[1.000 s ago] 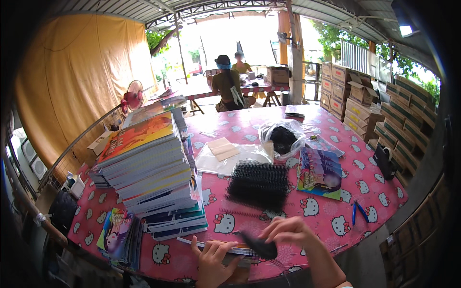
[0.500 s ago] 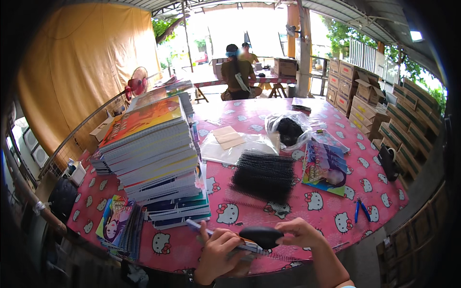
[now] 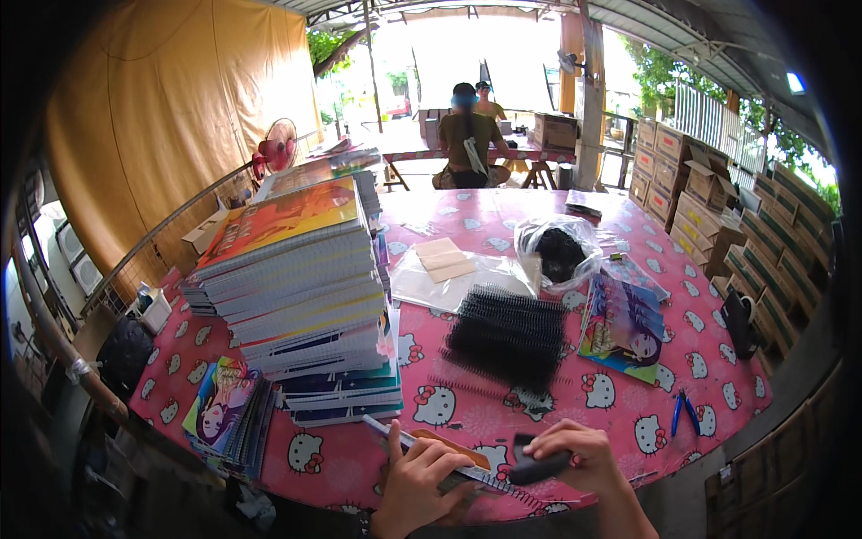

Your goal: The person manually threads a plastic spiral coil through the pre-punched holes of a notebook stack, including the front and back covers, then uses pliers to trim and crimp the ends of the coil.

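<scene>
Your landmark is the round table [image 3: 539, 225] under its pink cartoon-cat cloth; everything below is placed against it.

Largest on it is the tall stack of spiral-bound notebooks [image 3: 301, 296], toward the table's left side, with an orange cover on top. These look finished, so judging by its height, much of the binding seems done. Off the table's far edge, a person sits with their back to you at another table, and cardboard boxes [image 3: 718, 207] are stacked beyond the table's right side.

At the table's middle lies the pile of black binding combs [image 3: 507, 337], still plentiful. Behind it rest a clear plastic sheet [image 3: 449, 274] with tan cards and a clear bag [image 3: 557, 251] of dark pieces. To the right of the combs sit loose illustrated covers [image 3: 624, 328]; another set of covers [image 3: 224, 418] lies at the table's near-left edge. Those look like what is left to bind.

At the table's near edge you work on one notebook [image 3: 449, 454], lying flat and slanted. Your left hand [image 3: 417, 481] presses down on it, fingers together. Your right hand [image 3: 566, 454] is curled around a dark comb piece [image 3: 539, 467] at its spine. The comb does not look seated yet. Blue-handled pliers [image 3: 684, 413] lie to the right.
</scene>
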Tool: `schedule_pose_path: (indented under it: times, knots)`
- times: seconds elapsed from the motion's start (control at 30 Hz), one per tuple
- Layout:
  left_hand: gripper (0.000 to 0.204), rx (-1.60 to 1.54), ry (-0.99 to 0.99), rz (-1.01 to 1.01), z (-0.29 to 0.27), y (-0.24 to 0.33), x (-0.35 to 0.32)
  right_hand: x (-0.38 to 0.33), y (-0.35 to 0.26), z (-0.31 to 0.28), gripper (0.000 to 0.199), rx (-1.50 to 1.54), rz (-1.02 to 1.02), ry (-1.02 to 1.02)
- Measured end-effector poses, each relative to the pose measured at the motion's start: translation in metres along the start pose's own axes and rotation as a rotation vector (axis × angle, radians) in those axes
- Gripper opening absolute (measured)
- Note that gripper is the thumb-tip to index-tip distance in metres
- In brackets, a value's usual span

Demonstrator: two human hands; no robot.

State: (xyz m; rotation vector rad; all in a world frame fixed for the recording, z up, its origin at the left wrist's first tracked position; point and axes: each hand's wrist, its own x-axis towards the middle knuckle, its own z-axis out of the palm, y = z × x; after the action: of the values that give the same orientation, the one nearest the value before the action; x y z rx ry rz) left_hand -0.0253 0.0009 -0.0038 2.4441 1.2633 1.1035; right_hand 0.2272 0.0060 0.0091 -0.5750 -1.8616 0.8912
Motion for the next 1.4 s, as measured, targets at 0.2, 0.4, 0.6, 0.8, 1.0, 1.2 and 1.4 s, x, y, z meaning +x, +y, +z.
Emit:
schedule_pose_path:
  times: [0.2, 0.4, 0.6, 0.8, 1.0, 1.2, 1.4]
  knots:
    - [0.046, -0.030, 0.048, -0.077, 0.009, 0.003, 0.005, 0.011, 0.014, -0.016, 0.032, -0.404, 0.106, -0.062]
    - [0.049, -0.045, 0.148, -0.187, 0.021, 0.016, 0.002, 0.019, 0.029, -0.015, 0.031, -0.277, 0.113, -0.140]
    - [0.050, 0.083, 0.153, -0.084, 0.001, 0.012, 0.008, 0.031, 0.018, -0.008, 0.034, -0.161, 0.060, -0.219]
    - [0.055, 0.016, 0.036, -0.080, -0.001, -0.005, 0.005, 0.038, 0.013, -0.003, 0.033, -0.124, 0.080, -0.186]
    - [0.069, -0.006, 0.032, -0.109, -0.002, -0.008, -0.001, 0.044, 0.004, 0.009, 0.031, 0.173, -0.049, -0.150]
    - [0.106, 0.009, 0.497, -0.185, 0.004, -0.021, -0.013, 0.046, 0.010, 0.004, 0.031, -0.119, 0.049, -0.106]
    - [0.121, -0.539, 0.695, -0.365, 0.025, -0.032, -0.016, 0.045, 0.021, 0.007, 0.040, -0.236, 0.085, -0.085]
